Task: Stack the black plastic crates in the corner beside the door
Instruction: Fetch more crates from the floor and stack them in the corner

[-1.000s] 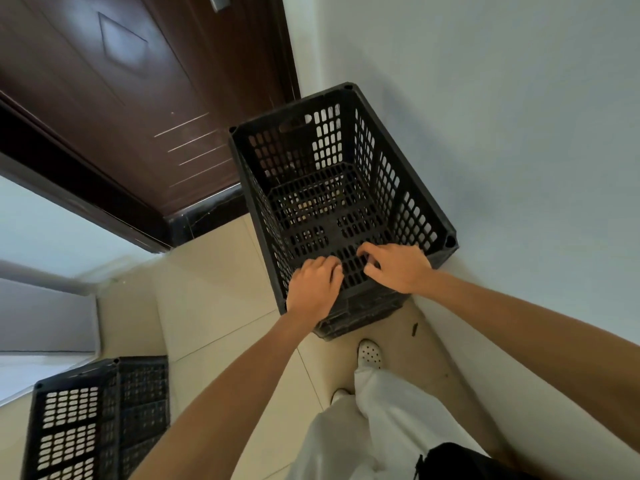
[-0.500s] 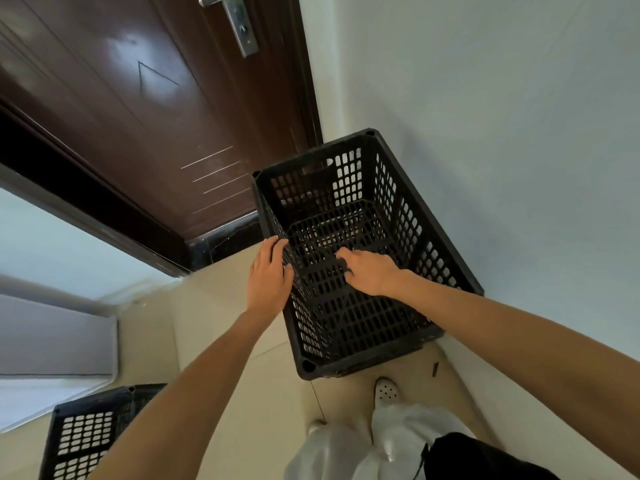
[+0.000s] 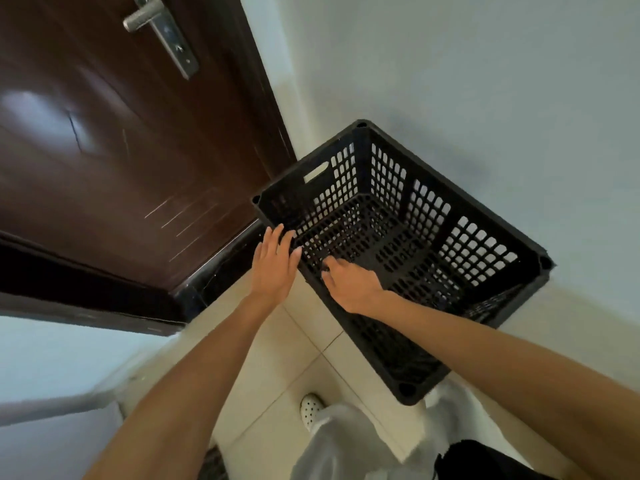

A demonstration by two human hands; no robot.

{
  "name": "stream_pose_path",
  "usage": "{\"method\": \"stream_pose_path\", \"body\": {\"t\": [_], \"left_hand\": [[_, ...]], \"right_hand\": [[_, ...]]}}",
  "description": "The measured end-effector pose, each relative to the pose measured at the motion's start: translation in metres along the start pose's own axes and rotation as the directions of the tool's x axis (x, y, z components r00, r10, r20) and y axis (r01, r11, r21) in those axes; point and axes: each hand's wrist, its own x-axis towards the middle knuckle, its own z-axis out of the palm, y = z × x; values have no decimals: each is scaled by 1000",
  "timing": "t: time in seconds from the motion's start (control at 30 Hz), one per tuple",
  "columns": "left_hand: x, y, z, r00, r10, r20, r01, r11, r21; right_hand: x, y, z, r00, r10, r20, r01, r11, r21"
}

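Crate (image 3: 408, 244) now higher, fingers (image 3: 280, 242) alongside.

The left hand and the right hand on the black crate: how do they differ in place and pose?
The left hand lies outside the black crate, fingers spread flat against the rim on the door side; the right hand reaches inside, fingers curled against the mesh of that same wall. The left hand looks open, while the right hand looks hooked in a grip. Both touch the crate's near-left side, close together.
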Motion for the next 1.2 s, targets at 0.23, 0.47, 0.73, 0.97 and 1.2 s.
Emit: {"method": "stream_pose_path", "body": {"t": [0.23,0.47,0.73,0.97,1.2], "left_hand": [[49,-51,-13,941,326,88,-337,928,158],[65,-47,-7,906,417,78,-422,903,80],[70,-52,-2,883,469,22,-470,881,53],[74,-58,-5,865,488,118,-497,866,62],[129,-33,-21,732,671,117,-681,718,141]], "right_hand": [[14,-51,35,974,203,-101,-202,979,25],[15,-59,49,939,234,-251,-257,964,-63],[20,-58,50,940,231,-252,-248,968,-40],[17,-59,49,946,252,-203,-258,966,-3],[55,-34,13,933,258,-250,-150,912,383]]}}
